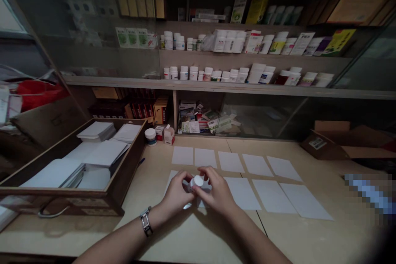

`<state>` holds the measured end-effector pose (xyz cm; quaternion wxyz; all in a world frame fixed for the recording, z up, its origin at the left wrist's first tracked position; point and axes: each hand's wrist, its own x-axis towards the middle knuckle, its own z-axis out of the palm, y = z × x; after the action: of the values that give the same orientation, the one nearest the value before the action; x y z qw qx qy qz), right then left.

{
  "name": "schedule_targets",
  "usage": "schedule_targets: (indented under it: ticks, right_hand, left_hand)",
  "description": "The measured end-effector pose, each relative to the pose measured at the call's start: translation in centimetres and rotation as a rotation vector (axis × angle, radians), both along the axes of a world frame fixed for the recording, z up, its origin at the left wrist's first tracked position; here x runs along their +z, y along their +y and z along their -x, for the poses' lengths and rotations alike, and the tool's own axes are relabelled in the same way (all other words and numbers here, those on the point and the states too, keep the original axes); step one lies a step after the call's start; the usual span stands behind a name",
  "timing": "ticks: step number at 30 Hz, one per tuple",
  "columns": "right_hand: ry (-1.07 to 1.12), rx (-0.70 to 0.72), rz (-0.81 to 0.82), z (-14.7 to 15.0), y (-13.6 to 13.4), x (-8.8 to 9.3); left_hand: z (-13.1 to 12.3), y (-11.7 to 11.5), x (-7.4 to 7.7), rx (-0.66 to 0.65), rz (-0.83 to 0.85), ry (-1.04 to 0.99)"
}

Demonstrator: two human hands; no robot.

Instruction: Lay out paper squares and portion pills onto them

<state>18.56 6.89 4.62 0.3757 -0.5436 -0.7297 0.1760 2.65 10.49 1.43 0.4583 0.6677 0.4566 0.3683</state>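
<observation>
One small white bottle (198, 181) is clamped between left grip (177, 190) and right grip (219, 192), above paper sheets (243, 194).

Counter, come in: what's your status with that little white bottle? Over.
Left-hand grip and right-hand grip on small white bottle. Bottle partly hidden by fingers. White papers spread around on table.

Dimness is surrounding my hands (220, 193); shadows (213, 227) are lying below them, shelves (247, 86) beyond are looking murky, blocky pixels (369, 192) are showing rightward.
</observation>
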Motion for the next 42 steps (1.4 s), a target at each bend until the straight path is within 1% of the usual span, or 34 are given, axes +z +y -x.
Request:
schedule_targets:
  ticks: [2,5,7,9,11,13,14,16,18,20,23,25,28,31,33,36,37,39,42]
  right_hand:
    - [0.025,0.008,0.026,0.0,0.0,-0.1]
    - [0.051,0.074,-0.010,-0.1,0.1,-0.2]
    - [0.043,0.048,-0.020,-0.2,0.2,-0.2]
    - [0.037,0.006,0.008,-0.2,0.3,-0.3]
    - [0.051,0.020,0.021,-0.3,0.3,-0.4]
    - [0.066,0.075,-0.016,-0.4,0.3,-0.4]
    - [0.066,0.081,-0.042,-0.4,0.3,-0.4]
    - [0.052,0.050,-0.069,-0.4,0.3,-0.3]
    - [0.043,0.025,-0.053,-0.5,0.3,-0.2]
    - [0.051,0.062,-0.035,-0.5,0.4,-0.1]
    - [0.066,0.116,-0.059,-0.4,0.4,0.1]
    - [0.042,0.085,-0.070,-0.4,0.4,0.3]
    - [-0.001,0.055,-0.031,-0.4,0.5,0.8]
    - [0.042,0.158,0.002,-0.4,0.7,1.5]
    - [0.092,0.233,-0.009,-0.4,0.7,2.1]
    - [0.124,0.270,-0.013,-0.7,0.7,2.7]
    - [0.136,0.257,0.001,-0.9,0.7,2.9]
    - [0.189,0.185,0.045,-1.6,1.2,2.9]
    - [0.300,0.033,0.076,-2.9,3.6,2.6]
  left_hand:
    - [0.2,0.1,0.1,0.005,-0.030,0.033]
    - [0.2,0.1,0.4,0.027,-0.050,0.054]
    - [0.2,0.1,0.5,0.031,-0.051,0.064]
    - [0.2,0.1,0.5,0.027,-0.063,0.076]
    - [0.3,0.0,0.5,0.023,-0.076,0.082]
    - [0.3,0.1,0.4,0.022,-0.080,0.081]
    - [0.4,0.1,0.4,0.022,-0.081,0.080]
    - [0.4,0.1,0.5,0.020,-0.087,0.083]
    - [0.4,0.0,0.6,0.019,-0.090,0.086]
    - [0.4,0.0,0.8,0.012,-0.079,0.076]
    - [0.3,-0.1,0.8,-0.003,-0.056,0.051]
    - [0.3,0.0,0.6,-0.007,-0.048,0.045]
    - [0.3,0.1,0.3,0.002,-0.055,0.064]
    - [0.3,0.2,0.3,-0.004,-0.057,0.045]
    - [0.4,0.2,0.5,-0.020,-0.044,0.010]
    - [0.5,0.4,0.6,-0.027,-0.027,-0.021]
    - [0.6,0.5,0.6,-0.024,-0.018,-0.028]
    - [0.6,0.7,0.6,-0.020,0.011,-0.055]
    - [0.7,1.0,0.7,-0.009,0.062,-0.120]
